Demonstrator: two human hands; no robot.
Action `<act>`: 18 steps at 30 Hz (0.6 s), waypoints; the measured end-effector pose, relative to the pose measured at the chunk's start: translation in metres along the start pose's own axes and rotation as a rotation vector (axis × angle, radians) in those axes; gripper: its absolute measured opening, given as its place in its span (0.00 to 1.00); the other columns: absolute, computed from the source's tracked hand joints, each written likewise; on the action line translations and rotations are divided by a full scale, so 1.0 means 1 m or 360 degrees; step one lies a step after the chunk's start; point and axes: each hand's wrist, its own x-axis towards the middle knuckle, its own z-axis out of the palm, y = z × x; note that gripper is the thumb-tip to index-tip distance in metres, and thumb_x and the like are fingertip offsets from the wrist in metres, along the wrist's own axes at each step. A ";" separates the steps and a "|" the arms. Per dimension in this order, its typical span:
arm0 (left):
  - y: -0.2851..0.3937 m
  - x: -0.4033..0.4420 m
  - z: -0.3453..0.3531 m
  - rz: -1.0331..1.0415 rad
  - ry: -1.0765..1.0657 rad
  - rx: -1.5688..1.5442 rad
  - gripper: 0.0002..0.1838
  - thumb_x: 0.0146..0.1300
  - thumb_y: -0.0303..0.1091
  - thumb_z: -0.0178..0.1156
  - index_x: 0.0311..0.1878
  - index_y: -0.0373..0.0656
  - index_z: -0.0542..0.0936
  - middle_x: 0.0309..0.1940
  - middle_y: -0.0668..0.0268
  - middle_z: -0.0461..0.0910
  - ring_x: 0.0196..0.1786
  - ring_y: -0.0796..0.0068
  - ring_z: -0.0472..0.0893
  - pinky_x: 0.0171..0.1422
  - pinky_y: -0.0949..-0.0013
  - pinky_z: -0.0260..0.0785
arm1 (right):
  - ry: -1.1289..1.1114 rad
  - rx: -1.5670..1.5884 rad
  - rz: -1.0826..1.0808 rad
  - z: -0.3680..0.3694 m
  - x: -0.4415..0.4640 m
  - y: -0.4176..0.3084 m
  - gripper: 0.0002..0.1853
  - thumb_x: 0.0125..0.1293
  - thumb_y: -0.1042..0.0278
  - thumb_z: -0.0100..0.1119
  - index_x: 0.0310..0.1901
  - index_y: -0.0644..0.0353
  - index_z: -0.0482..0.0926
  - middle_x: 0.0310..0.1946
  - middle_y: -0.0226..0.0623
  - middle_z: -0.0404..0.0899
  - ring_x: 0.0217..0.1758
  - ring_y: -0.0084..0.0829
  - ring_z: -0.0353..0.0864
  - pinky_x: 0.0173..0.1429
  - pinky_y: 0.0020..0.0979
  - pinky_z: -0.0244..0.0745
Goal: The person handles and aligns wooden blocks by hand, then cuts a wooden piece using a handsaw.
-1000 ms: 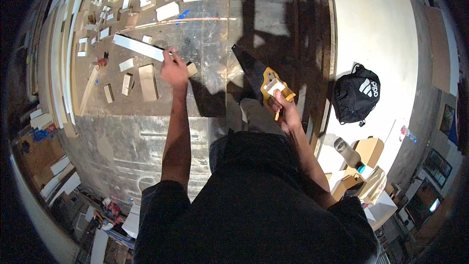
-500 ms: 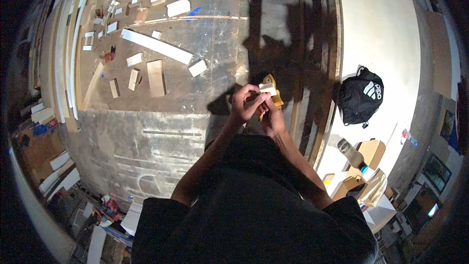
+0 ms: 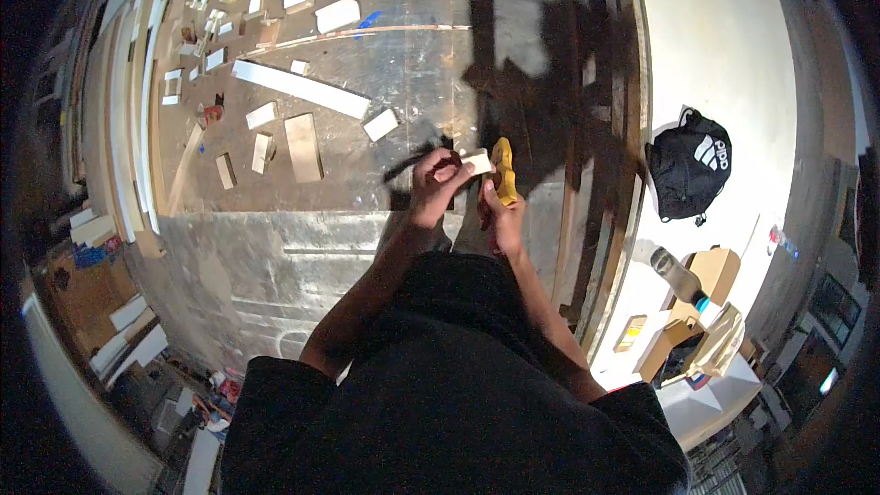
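My left hand (image 3: pixel 434 187) pinches a small pale wooden block (image 3: pixel 478 161) between thumb and fingers. My right hand (image 3: pixel 503 218) is wrapped around a yellow tool (image 3: pixel 505 170) with a curved outline, which stands up beyond the fingers; its exact kind I cannot make out. Block and tool are close beside each other, and whether they touch is unclear. Both hands are over the dark, shadowed part of the worktable (image 3: pixel 357 165), just in front of my body.
A long white board (image 3: pixel 301 89), a flat wooden piece (image 3: pixel 303 148) and several small blocks lie to the left. Many cut pieces cover the far left. On the white surface at right are a black drawstring bag (image 3: pixel 689 168), a bottle (image 3: pixel 676 275) and a cardboard box (image 3: pixel 713 277).
My hands have drawn slightly apart. The block, earlier between both hands in front of the yellow tool, is now in my left hand, and more of the tool shows in my right.
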 end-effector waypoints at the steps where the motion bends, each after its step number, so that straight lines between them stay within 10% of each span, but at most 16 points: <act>1: 0.003 0.004 -0.003 0.0008 -0.0052 -0.0182 0.10 0.63 0.29 0.71 0.40 0.35 0.78 0.35 0.67 0.81 0.42 0.80 0.82 0.45 0.71 0.77 | 0.0051 0.0089 0.0000 0.001 -0.003 -0.003 0.10 0.73 0.63 0.64 0.49 0.57 0.86 0.24 0.10 0.68 0.25 0.09 0.61 0.28 0.20 0.55; 5: 0.011 0.040 -0.039 0.0398 -0.0387 0.1133 0.12 0.65 0.34 0.68 0.47 0.38 0.84 0.42 0.55 0.86 0.43 0.63 0.87 0.44 0.64 0.79 | 0.0092 0.0049 0.0007 -0.026 -0.010 0.009 0.16 0.73 0.61 0.64 0.57 0.58 0.84 0.24 0.09 0.68 0.25 0.08 0.60 0.29 0.19 0.54; 18: -0.019 0.068 -0.060 0.0792 -0.0168 0.1705 0.08 0.65 0.35 0.65 0.45 0.48 0.85 0.40 0.57 0.80 0.43 0.50 0.81 0.48 0.53 0.74 | 0.0144 -0.0287 0.0367 -0.028 -0.025 0.007 0.12 0.72 0.57 0.64 0.34 0.55 0.79 0.23 0.17 0.69 0.23 0.14 0.62 0.27 0.24 0.54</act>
